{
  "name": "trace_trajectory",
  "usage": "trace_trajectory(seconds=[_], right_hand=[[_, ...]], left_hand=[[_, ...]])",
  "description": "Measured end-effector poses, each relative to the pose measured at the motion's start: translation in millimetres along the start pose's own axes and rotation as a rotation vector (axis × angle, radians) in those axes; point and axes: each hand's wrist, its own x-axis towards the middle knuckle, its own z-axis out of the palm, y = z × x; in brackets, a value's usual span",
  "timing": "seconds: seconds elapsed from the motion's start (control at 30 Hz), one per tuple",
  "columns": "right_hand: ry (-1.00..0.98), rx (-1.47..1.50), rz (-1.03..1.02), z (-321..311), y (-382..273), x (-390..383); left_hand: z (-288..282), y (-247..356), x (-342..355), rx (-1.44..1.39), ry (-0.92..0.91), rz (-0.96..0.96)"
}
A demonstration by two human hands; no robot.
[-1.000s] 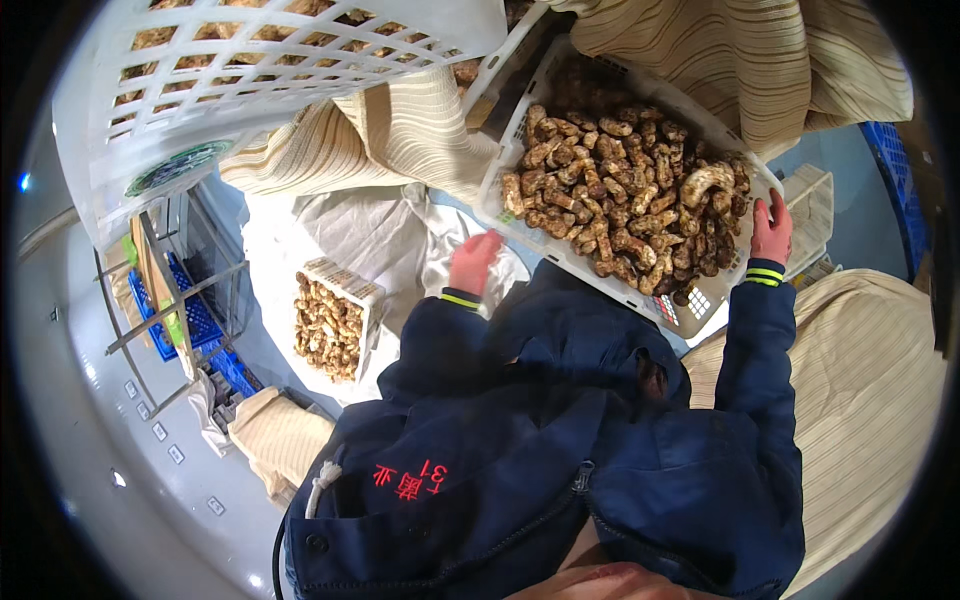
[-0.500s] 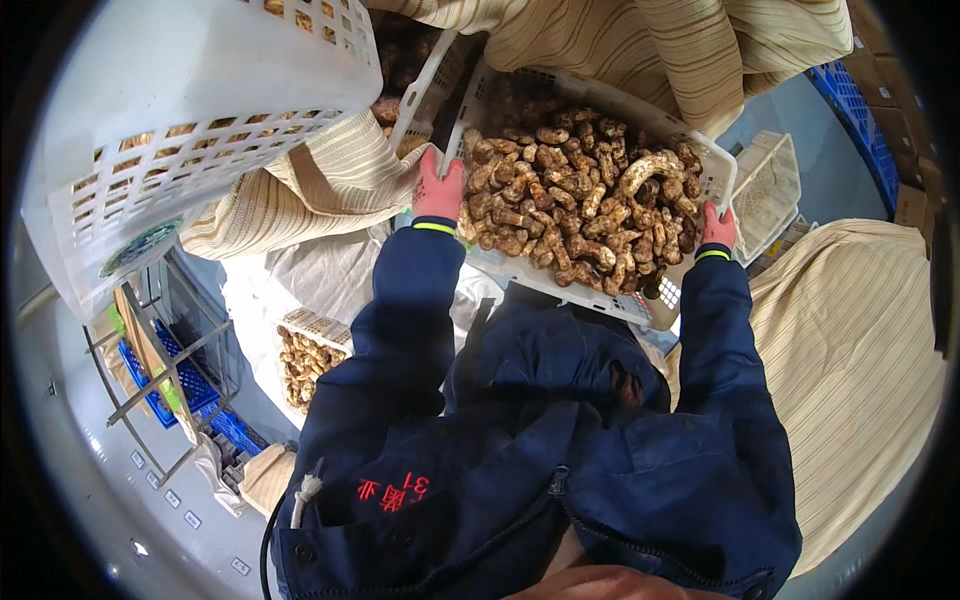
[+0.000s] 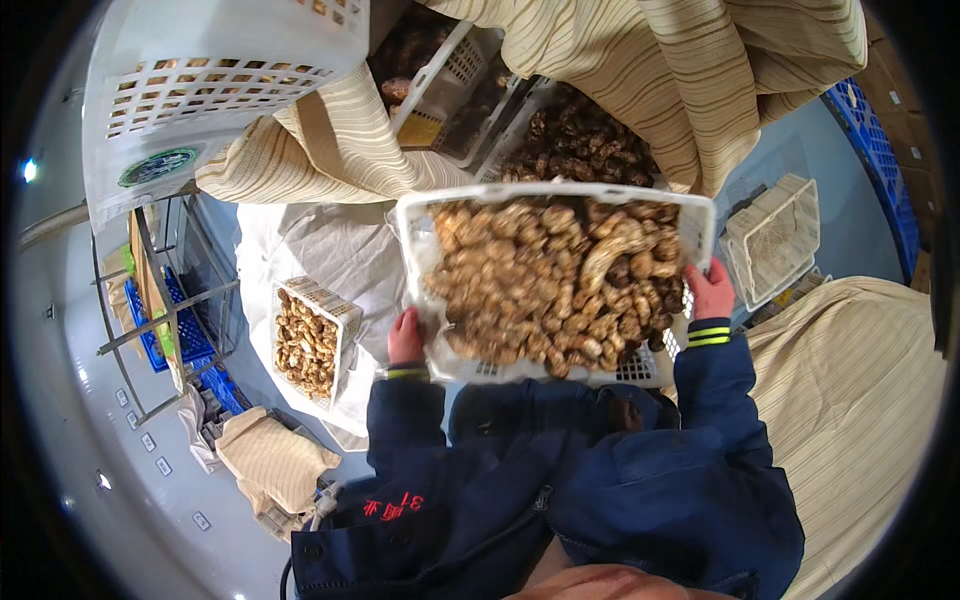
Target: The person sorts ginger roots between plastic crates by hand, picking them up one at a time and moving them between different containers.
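A white plastic crate (image 3: 555,188) filled with brown, knobbly mushrooms (image 3: 560,290) is held in front of my body. At its left side, my left hand (image 3: 406,338) is closed on the wall near the close corner. My right hand (image 3: 711,290) grips the opposite side, fingers on the edge. Both hands look pinkish, with navy sleeves and yellow-striped cuffs. Just beyond it, another crate of darker mushrooms (image 3: 580,135) lies partly under a striped beige cloth. The mushrooms in the held crate are somewhat blurred on the left.
A tall white crate (image 3: 230,60) rises at the upper left. Below it, a smaller crate of mushrooms (image 3: 305,342) rests on white sheeting (image 3: 350,250). Stacked white baskets (image 3: 770,240) stand at the right, near a cloth-covered heap (image 3: 850,390). A metal rack (image 3: 165,310) is at far left.
Both hands have drawn the mushroom crate toward my body and slightly left. The crate of darker mushrooms behind it has come into view. My arms are now more bent.
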Motion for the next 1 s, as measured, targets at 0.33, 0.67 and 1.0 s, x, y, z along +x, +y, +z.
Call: trace_trajectory(seconds=[0.33,0.67,1.0], right_hand=[[-0.332,-0.255,-0.021,109,11,-79],[-0.451,-0.331,-0.021,140,29,-110],[-0.536,-0.493,0.002,188,15,-125]], left_hand=[[-152,-142,-99,-0.096,0.462,-0.09],[-186,-218,-121,-0.244,0.501,-0.127],[-198,-248,-158,-0.461,0.501,-0.212]])
